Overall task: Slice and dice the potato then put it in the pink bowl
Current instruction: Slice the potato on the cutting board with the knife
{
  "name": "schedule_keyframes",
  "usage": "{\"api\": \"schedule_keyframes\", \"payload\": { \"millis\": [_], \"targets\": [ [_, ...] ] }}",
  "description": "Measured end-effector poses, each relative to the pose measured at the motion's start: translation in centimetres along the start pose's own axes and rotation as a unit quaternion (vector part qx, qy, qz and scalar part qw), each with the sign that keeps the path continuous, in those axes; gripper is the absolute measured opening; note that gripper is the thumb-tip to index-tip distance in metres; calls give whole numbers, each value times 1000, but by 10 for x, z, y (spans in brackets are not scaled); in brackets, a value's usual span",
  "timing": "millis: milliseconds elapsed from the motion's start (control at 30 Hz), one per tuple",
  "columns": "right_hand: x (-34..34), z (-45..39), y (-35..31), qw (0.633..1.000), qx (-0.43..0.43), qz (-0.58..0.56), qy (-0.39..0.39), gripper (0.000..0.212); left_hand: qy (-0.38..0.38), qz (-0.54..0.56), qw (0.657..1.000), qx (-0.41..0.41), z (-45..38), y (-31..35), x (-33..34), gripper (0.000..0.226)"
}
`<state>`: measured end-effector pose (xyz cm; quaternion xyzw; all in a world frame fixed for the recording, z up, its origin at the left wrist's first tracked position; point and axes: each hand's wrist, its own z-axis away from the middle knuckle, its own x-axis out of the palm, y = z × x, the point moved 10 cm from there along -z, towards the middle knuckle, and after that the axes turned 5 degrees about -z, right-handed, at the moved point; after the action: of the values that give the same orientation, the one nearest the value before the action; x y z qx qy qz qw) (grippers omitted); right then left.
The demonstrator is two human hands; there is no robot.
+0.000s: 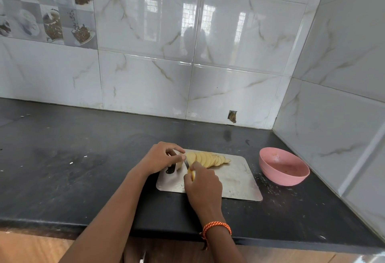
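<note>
Dark counter [83, 169] carries a steel board [235, 177] where slicing is nearly finished: left hand [160, 158] pinches the potato [179, 164] end piece, right hand [203, 185] grips the knife [192, 174], slices [208, 158] fanned alongside; dicing and transfer to the pink bowl [284, 167] remain.

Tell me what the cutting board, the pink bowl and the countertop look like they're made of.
Cutting board: likely stainless steel; thin, silvery, dull sheen with scuffs.
Pink bowl: probably plastic or a similar moulded material; matte, even pink, smooth thick rim, some residue inside.
Countertop: seemingly dark polished stone, perhaps granite; black, faintly reflective, speckled with crumbs.
</note>
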<state>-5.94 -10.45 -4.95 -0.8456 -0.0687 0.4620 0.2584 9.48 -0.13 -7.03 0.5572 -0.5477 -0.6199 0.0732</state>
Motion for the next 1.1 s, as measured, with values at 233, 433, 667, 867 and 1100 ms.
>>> {"api": "schedule_keyframes", "payload": {
  "millis": [233, 433, 667, 867, 1100],
  "targets": [
    [1, 0, -2, 1000, -5, -5, -5, 18, -19, 13, 1000, 6, 0, 0, 5, 40],
    [0, -1, -1, 1000, -3, -11, -3, 18, -2, -20, 1000, 14, 2, 4, 2, 44],
    [1, -1, -4, 1000, -23, 0, -3, 23, 38, -55, 998, 9, 0, -4, -3, 42],
    [1, 2, -9, 999, -45, -12, -7, 31, 61, -58, 996, 7, 0, -8, -8, 43],
    [-4, 2, -3, 1000, -16, -21, 5, 26, 61, -44, 997, 11, 1, -9, -6, 34]
  ]
}}
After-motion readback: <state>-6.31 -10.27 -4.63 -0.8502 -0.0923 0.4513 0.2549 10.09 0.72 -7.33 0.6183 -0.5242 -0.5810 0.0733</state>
